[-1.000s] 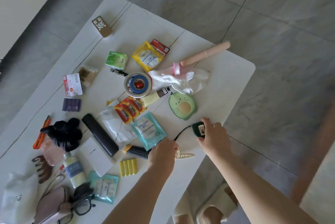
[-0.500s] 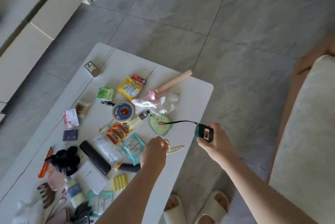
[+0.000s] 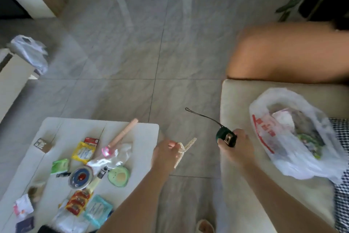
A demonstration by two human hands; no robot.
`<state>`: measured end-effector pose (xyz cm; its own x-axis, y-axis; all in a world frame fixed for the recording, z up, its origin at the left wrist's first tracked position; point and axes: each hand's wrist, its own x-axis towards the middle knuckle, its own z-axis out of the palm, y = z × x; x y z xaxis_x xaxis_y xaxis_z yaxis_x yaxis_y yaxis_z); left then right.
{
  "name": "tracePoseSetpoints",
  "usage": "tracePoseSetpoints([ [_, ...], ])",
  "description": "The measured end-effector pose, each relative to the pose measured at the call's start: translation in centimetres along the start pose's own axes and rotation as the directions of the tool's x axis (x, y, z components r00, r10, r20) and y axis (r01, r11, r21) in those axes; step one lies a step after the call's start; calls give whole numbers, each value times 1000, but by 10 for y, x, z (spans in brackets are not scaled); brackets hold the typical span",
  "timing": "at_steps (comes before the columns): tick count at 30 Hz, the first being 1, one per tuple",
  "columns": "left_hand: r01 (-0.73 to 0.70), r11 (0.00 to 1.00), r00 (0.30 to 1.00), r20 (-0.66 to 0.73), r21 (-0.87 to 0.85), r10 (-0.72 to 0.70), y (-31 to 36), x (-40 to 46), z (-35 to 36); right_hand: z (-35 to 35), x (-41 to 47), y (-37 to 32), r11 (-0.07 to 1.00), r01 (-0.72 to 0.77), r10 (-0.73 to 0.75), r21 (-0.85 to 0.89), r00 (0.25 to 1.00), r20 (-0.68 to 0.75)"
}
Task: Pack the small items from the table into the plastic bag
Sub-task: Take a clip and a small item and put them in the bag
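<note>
My right hand point(image 3: 235, 149) grips a small dark green gadget point(image 3: 225, 137) whose black wrist cord trails up and left; it hovers over the cushion edge, just left of the white plastic bag point(image 3: 279, 138). The bag lies open on the beige cushion point(image 3: 239, 100), with several items inside. My left hand point(image 3: 166, 154) pinches a cream pearl hair clip point(image 3: 186, 147) in the air past the table's right edge. On the white table point(image 3: 143, 132) lie an avocado pad point(image 3: 119, 176), a tape roll point(image 3: 81, 177), a yellow packet point(image 3: 84, 152) and a pink stick point(image 3: 124, 132).
Grey tiled floor separates the table from the cushion. Another person's bare leg point(image 3: 287, 53) crosses the far end of the cushion. A second crumpled bag point(image 3: 30, 53) sits at the left, beside a low cabinet. Sandalled toes point(image 3: 204, 226) show at the bottom.
Both hands have lifted off the table and swung right, carrying the hair clip and the green gadget. The view has turned right, bringing the cushion and the plastic bag into sight.
</note>
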<state>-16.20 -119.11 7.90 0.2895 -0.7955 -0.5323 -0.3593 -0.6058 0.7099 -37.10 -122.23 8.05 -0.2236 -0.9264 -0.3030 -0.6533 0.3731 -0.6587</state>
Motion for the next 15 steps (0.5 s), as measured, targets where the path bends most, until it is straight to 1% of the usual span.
tracePoseSetpoints([
  [4, -72, 997, 993, 99, 9, 71, 52, -5, 49, -66, 8, 31, 995, -99, 95, -32, 991, -94],
  [8, -127, 992, 982, 143, 23, 122, 100, -9, 102, -119, 13, 65, 977, -209, 194, -49, 955, -223],
  [12, -201, 979, 956, 226, 34, 189, 142, -10, 156, -156, 20, 103, 940, -339, 321, -20, 906, -276],
  [15, -255, 964, 925, 309, 73, 222, 167, -2, 195, -176, 24, 127, 905, -421, 389, -59, 876, -286],
])
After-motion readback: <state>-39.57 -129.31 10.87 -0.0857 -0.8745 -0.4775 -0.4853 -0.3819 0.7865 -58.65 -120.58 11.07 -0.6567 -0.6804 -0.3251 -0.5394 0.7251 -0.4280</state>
